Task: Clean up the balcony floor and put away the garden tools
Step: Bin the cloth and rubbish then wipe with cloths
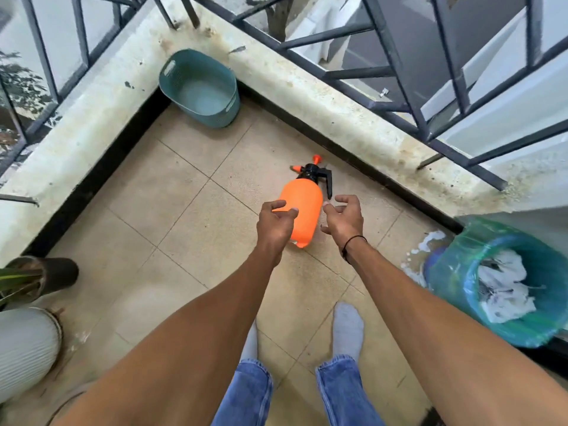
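An orange pump sprayer bottle (304, 204) with a black handle and orange nozzle lies on its side on the beige tiled balcony floor (184, 216). My left hand (275, 226) hovers over the bottle's left side with its fingers loosely curled, holding nothing. To the bottle's right, my right hand (342, 218) has its fingers spread and bent, also holding nothing. Whether either hand touches the bottle cannot be told.
A teal plastic basket (201, 87) stands in the far corner by the low wall and metal railing (399, 87). A bin lined with a green bag (498, 281) holds white waste at right. White foam (427, 244) lies beside it. Plant pots (27, 348) stand at left.
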